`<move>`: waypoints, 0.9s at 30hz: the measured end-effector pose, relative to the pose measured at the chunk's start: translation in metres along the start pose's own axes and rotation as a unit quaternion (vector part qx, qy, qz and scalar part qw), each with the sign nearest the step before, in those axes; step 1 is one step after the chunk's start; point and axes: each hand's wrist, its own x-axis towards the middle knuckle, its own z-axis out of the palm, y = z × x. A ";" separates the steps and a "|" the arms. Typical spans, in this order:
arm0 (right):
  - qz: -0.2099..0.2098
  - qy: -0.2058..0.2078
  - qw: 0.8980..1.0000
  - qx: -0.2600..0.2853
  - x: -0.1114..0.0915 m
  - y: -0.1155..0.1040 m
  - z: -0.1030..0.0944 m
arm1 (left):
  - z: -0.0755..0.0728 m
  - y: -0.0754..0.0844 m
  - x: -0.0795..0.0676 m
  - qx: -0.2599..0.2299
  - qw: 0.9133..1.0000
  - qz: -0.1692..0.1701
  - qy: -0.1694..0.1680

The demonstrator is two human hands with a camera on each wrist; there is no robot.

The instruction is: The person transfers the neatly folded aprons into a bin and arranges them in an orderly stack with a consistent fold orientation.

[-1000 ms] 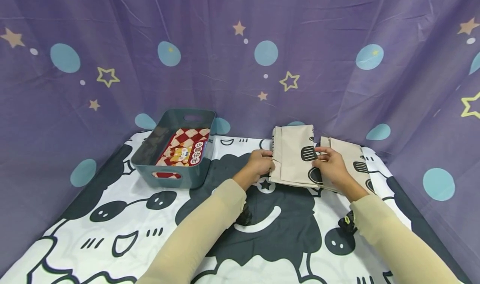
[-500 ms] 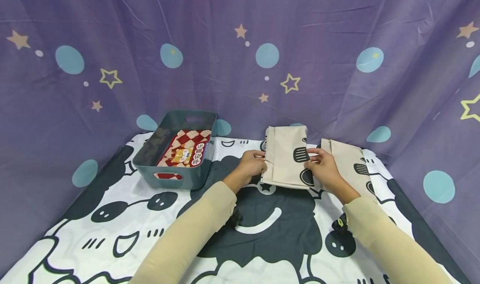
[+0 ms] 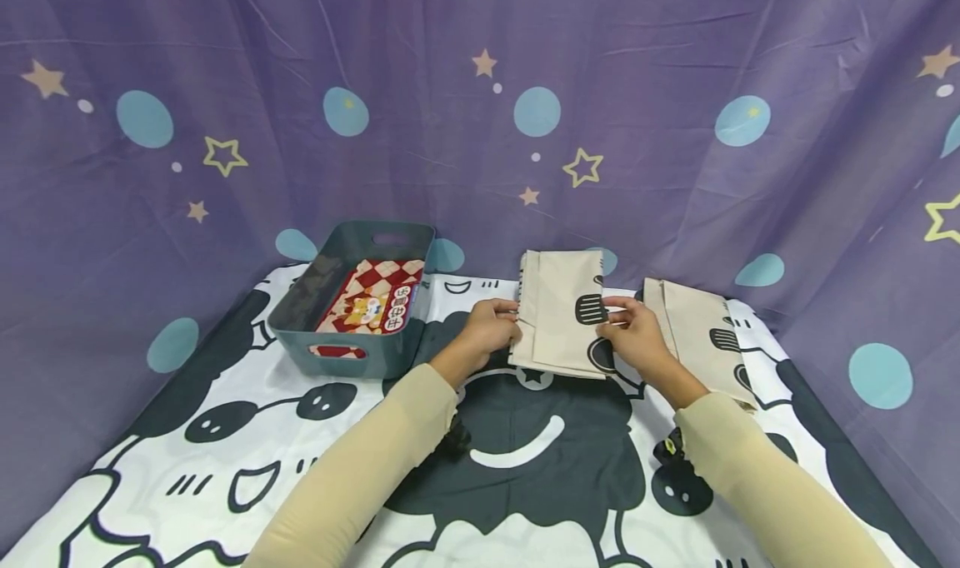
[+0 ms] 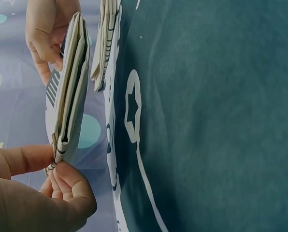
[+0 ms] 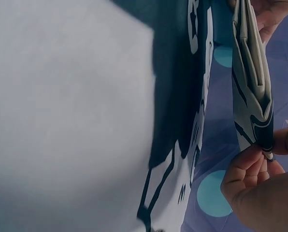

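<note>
A folded beige cloth [image 3: 558, 310] with black printed shapes is held between my two hands. My left hand [image 3: 487, 332] pinches its left edge and my right hand [image 3: 639, 339] pinches the right one. In the left wrist view the cloth [image 4: 69, 92] shows several stacked layers edge-on, raised off the surface, with the thumb and fingers of my left hand [image 4: 47, 191] on its near end. From the right wrist, the far end of the cloth [image 5: 252, 72] runs up toward my other hand. A second folded beige cloth [image 3: 693, 326] lies on the table behind my right hand.
To the left stands a grey-green plastic basket [image 3: 397, 356] with handle slots. In it lies a flat red-and-cream checked package [image 3: 367, 297] with a cartoon animal. A black-and-white patterned cover [image 3: 255, 460] spreads over the table; a purple curtain [image 3: 420, 168] hangs at the back.
Both hands have moved left with the cloth between them, toward the basket. More of the second cloth now shows, and a gap has opened between the two cloths.
</note>
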 end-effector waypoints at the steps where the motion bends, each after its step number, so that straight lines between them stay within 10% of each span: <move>1: -0.001 0.001 1.000 -0.001 0.000 -0.001 0.002 | -0.002 0.001 -0.001 0.000 1.000 0.000 0.000; 27: -0.008 0.017 1.000 0.002 0.011 -0.028 0.027 | -0.031 0.022 -0.009 -0.002 0.999 0.024 0.028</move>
